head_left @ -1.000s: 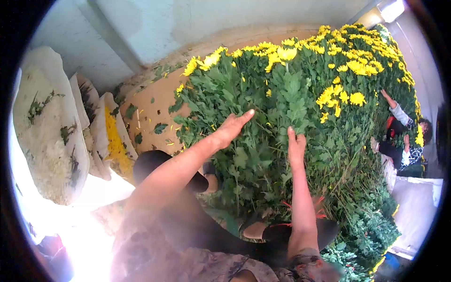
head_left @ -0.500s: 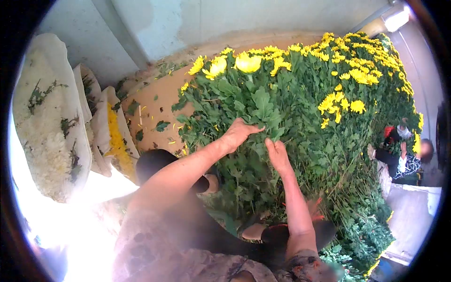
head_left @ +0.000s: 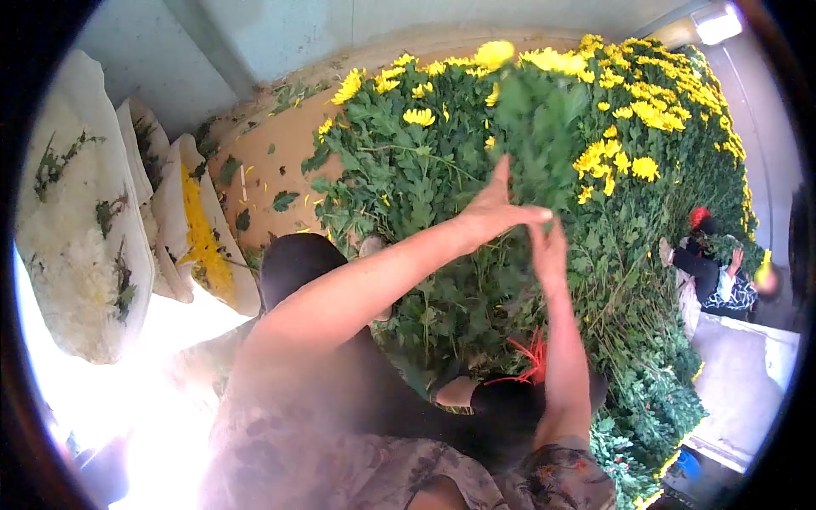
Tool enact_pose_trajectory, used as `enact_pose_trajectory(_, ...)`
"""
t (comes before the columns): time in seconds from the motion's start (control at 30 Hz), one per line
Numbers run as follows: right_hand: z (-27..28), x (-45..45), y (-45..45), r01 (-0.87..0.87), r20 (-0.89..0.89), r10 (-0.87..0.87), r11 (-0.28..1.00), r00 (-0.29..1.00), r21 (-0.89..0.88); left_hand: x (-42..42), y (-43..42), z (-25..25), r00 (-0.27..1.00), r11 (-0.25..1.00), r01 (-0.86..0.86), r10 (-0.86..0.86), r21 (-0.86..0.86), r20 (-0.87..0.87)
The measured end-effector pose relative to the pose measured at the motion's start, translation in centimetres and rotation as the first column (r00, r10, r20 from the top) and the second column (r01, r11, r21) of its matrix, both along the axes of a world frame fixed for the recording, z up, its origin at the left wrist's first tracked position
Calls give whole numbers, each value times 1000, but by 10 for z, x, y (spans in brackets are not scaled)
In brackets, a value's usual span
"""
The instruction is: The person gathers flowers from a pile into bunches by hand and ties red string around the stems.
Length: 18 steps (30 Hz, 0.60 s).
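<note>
Two bare hands meet over a bed of cut yellow chrysanthemums. My right hand [head_left: 549, 246] pinches the lower end of a leafy chrysanthemum bunch [head_left: 540, 127], which stands up and is blurred by motion. Yellow blooms top it. My left hand [head_left: 493, 217] is beside the bunch, thumb stretched toward the right fingertips and index finger pointing up along the leaves. Its other fingers are mostly hidden. Under and around both hands lie many chrysanthemum stems [head_left: 442, 297] with green leaves, their blooms [head_left: 654, 115] toward the wall.
At left stand pale sacks [head_left: 81, 221], one with yellow petals [head_left: 204, 242]. Brown board [head_left: 280, 170] with scattered leaves lies by the wall. Red ties [head_left: 534, 357] hang near my knee. Another person [head_left: 727, 285] sits at the far right, close to the flowers.
Both hands have moved right and slightly upward, with the leafy bunch raised between them. My left thumb and index finger are now spread wide. The red ties show more fully.
</note>
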State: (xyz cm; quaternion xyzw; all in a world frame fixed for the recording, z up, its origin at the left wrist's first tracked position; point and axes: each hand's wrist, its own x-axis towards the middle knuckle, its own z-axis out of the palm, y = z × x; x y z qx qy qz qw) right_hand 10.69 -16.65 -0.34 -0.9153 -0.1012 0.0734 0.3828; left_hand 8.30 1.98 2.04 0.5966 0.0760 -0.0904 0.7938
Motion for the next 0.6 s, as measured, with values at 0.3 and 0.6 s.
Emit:
enact_pose_trajectory(0.3, -76, 61, 20, 53, 404, 219, 825, 888, -563, -43, 5, -18, 938, 801, 347, -297, 489, -179)
enact_pose_trajectory(0.6, -138, 62, 155, -160, 272, 321, 861, 907, -483, -60, 49, -65, 954, 860, 168, -18, 482, -300)
